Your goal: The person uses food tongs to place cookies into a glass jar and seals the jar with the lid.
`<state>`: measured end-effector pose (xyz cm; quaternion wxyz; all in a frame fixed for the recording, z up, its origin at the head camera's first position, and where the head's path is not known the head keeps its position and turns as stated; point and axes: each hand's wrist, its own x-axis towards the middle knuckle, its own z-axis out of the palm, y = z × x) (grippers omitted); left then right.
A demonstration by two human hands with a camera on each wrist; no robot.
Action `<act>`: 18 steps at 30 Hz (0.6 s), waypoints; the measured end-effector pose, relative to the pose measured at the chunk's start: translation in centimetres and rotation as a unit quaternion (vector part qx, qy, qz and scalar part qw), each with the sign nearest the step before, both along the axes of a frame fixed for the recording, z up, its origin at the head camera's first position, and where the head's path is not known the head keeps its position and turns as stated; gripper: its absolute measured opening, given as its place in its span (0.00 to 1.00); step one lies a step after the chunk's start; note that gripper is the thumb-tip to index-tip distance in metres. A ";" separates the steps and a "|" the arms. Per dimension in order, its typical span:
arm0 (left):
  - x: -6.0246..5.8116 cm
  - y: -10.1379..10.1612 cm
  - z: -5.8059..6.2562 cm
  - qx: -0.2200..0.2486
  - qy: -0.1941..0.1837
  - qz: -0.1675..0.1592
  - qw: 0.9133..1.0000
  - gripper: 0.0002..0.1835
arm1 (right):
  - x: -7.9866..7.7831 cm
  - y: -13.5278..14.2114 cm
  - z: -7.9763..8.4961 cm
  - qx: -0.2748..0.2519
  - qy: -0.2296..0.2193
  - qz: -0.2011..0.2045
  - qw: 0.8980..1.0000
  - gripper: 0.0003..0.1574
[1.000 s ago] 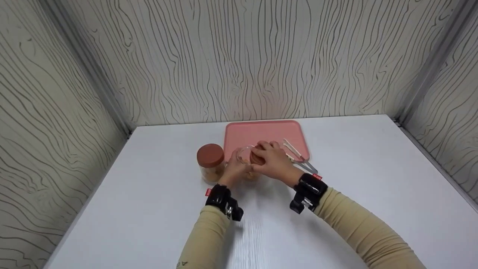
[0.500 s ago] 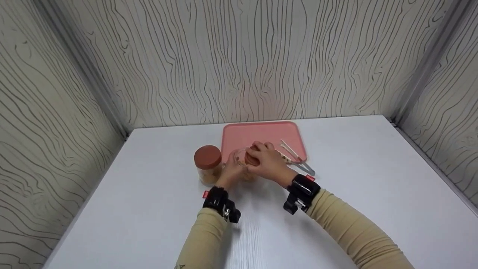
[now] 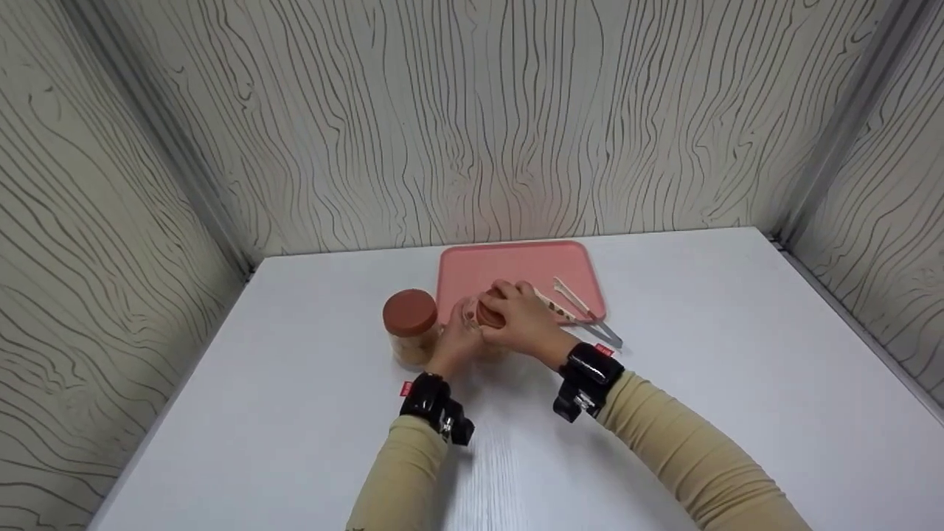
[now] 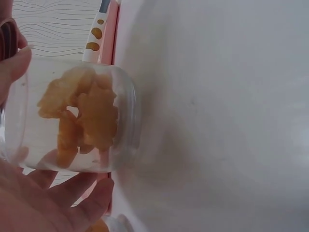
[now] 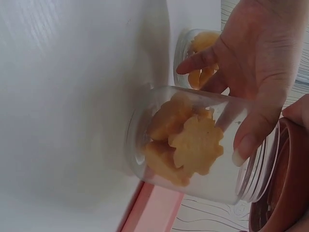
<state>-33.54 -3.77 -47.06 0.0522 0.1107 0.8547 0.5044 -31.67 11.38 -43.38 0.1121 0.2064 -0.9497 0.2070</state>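
Note:
A clear jar (image 5: 227, 179) with several scalloped yellow-orange pieces in it, perhaps cookies, stands tilted in the wrist views. My left hand (image 3: 459, 343) grips it from the side, thumb near the threaded neck and fingers behind. My right hand (image 3: 527, 321) holds a reddish-brown lid (image 3: 490, 313) by its edge at the jar's mouth. In the right wrist view the lid's hollow underside faces the opening, tipped at an angle. Whether the lid touches the rim, I cannot tell. Left of my left hand stands a second jar (image 3: 410, 317), capped with a similar lid.
Behind the hands lies a pink tray (image 3: 509, 265) on the white table (image 3: 295, 413). Tongs (image 3: 574, 296) with spotted pale arms and a grey end lie across its right front edge. A wood-patterned panel (image 3: 472, 125) closes off the back.
My right hand has shifted left with the lid, bringing it over the jar's mouth. More of the tongs shows now. The left hand stays around the jar.

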 end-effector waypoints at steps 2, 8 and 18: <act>0.0 -0.1 -0.1 0.000 0.001 -0.003 1.000 0.40 | 0.0 -0.1 0.0 0.002 -0.004 -0.001 1.000 0.39; -0.4 -0.1 -0.5 -0.010 0.018 -0.003 1.000 0.39 | -0.2 -0.4 -0.1 0.007 -0.004 -0.003 1.000 0.39; -0.7 0.1 -0.9 0.003 0.033 -0.001 0.999 0.40 | -0.5 -0.6 -0.1 0.007 0.001 -0.001 1.000 0.39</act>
